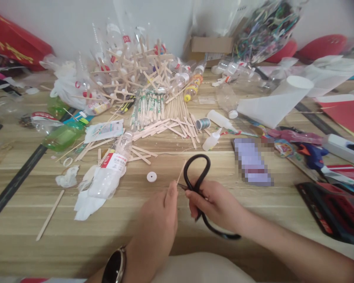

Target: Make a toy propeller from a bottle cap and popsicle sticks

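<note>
From my head camera, both my hands met low over the wooden bench (253, 220), just nearer me than the small white disc (151, 176).

My right hand (215, 204) came in from the right with the forearm lying across the bench edge, wrist bent slightly inward. Its fingers were curled shut around the lower loop of the black scissors (198, 184); the upper loop stood free above my knuckles, and the other end of the lower handle trailed out below my palm. The blades pointed left toward my other hand and were mostly hidden there, so I could not tell how far apart they stood.

My left hand (157, 220) rose from below, back of the hand toward the camera, a dark watch (115, 267) on the wrist. Its fingers were pinched closed on a thin wooden stick (181, 171), which slanted up and to the right from my fingertips, just beside the scissors' upper loop, right of the disc.

Left of the disc lay a clear plastic bottle (112, 173) with a red-and-white label, on its side. Beyond the disc, a heap of wooden sticks (162, 114) spread across the bench. A white glue bottle (211, 140) stood beyond and right of the disc.
</note>
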### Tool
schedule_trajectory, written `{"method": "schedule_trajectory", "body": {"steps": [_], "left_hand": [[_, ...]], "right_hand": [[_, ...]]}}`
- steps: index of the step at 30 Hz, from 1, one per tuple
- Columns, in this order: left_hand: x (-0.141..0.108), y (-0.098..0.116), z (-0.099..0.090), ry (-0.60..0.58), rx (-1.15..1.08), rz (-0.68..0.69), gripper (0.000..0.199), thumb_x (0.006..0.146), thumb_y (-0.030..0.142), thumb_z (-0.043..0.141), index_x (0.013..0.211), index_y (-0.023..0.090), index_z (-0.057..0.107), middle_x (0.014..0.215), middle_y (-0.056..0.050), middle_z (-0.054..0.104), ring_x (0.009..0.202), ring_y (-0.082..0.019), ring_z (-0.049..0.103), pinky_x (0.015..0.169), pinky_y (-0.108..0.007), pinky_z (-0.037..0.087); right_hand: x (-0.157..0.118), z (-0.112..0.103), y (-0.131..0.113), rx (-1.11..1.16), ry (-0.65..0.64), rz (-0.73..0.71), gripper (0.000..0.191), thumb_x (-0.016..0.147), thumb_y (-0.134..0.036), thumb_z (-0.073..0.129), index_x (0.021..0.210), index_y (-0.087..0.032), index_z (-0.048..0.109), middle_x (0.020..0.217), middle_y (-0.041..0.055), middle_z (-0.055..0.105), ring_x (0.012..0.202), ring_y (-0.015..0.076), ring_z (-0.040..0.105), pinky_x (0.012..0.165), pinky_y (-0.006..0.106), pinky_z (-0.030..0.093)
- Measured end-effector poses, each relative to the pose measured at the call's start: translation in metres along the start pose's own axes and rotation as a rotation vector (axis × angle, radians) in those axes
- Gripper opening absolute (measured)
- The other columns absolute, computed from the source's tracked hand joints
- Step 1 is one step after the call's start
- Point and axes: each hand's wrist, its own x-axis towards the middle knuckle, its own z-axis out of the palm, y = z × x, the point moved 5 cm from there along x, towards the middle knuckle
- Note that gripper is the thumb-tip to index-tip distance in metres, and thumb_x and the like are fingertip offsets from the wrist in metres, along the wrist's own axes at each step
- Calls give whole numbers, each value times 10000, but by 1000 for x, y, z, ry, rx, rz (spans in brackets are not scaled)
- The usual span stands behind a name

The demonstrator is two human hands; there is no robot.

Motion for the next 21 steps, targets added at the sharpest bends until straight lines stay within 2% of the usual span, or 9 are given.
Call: {"method": "schedule_trajectory", "body": {"steps": [4,8,9,13,15,17,20,21], "left_hand": [[1,0,-1,-41,-23,-11,332,940,48,272,1150,111,521,634,-36,664,510,-181,635,472,-267,489],[2,3,-6,15,41,32,328,930,12,266,1170,58,484,627,-45,651,514,-185,638,473,-271,495],[2,4,-7,25,51,44,320,930,8,267,1169,47,477,627,-48,651,514,-187,640,473,-273,498],[-1,3,-3,-13,16,25,315,949,34,265,1197,63,456,643,-49,661,511,-184,639,465,-270,498],[-3,2,0,-38,10,5,318,953,40,256,1199,77,455,660,-54,669,527,-188,647,475,-275,505],[-3,2,0,-19,34,15,323,957,36,243,1193,76,458,660,-56,669,531,-189,650,479,-278,507],[-3,3,-2,49,57,43,324,971,44,231,1196,78,463,631,-34,650,512,-174,636,474,-263,496],[-2,3,-3,66,54,48,322,977,52,233,1197,81,467,622,-27,643,506,-168,630,474,-256,492]], "right_hand": [[-1,-7,0,-143,101,-57,316,960,-274,387,714,-188,565,639,66,669,571,181,617,558,272,398],[0,3,-3,195,-65,35,457,1028,-240,240,658,-204,506,552,2,657,504,111,615,516,198,426],[0,4,-4,233,-71,48,476,1032,-235,220,645,-206,495,537,-6,650,491,102,610,506,188,424],[-2,-3,-1,9,118,8,354,965,-290,357,684,-191,548,611,72,663,558,178,605,546,276,414],[-3,-3,2,-13,134,5,336,947,-319,378,709,-178,568,643,109,672,582,205,607,564,305,410],[-3,-1,2,14,108,9,377,979,-313,344,690,-187,551,614,76,672,549,172,608,547,275,416],[-3,7,-2,234,-47,40,452,1040,-267,207,709,-198,508,513,-12,637,458,106,596,485,200,411],[-3,8,-3,258,-61,44,457,1044,-258,194,712,-198,502,505,-22,632,449,99,593,480,192,408]]}}
